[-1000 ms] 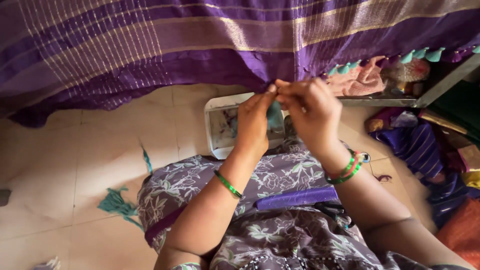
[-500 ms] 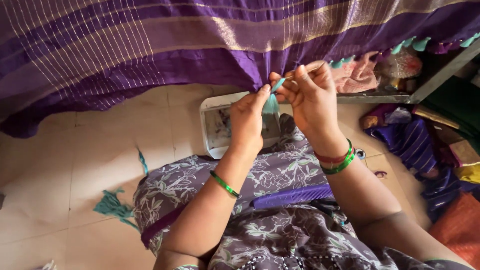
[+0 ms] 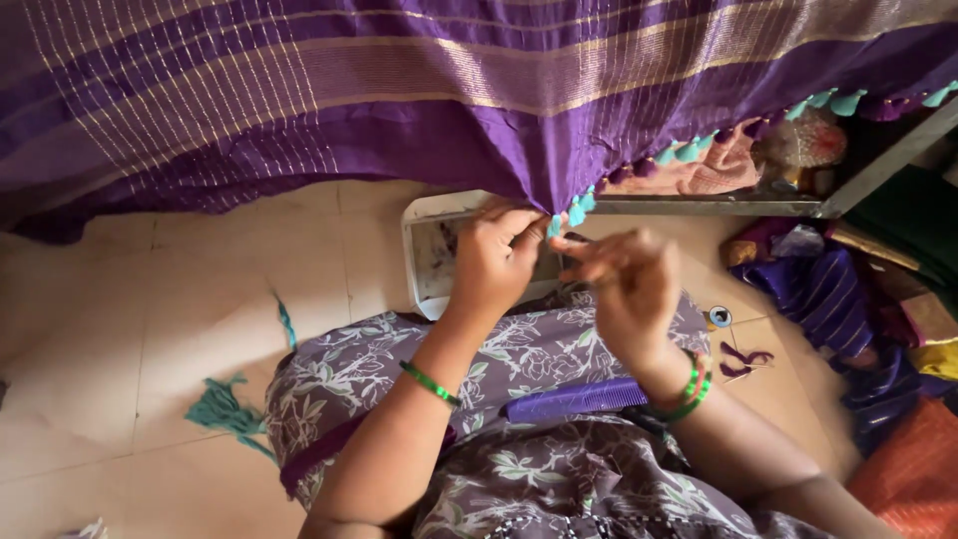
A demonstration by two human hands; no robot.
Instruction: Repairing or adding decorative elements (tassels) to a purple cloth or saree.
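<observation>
Nearest the camera, a purple comb (image 3: 576, 400) lies on the lap, on the floral-print dress (image 3: 519, 359), unused. Just beyond it the right hand (image 3: 624, 284) hovers with fingers loosely curled — blurred, so I cannot tell whether it pinches a thread. The left hand (image 3: 496, 258) is closed on the hem of the purple cloth (image 3: 449, 90), pinching it right beside the newest teal tassel (image 3: 577, 212). To do this well, I judge, keep the hem taut in the left pinch and work close to the fingertips. The hem sits in the left grip, just left of the right hand. Behind lies a white tray (image 3: 424, 250) — farther off, teal thread scraps (image 3: 225, 409) on the floor.
</observation>
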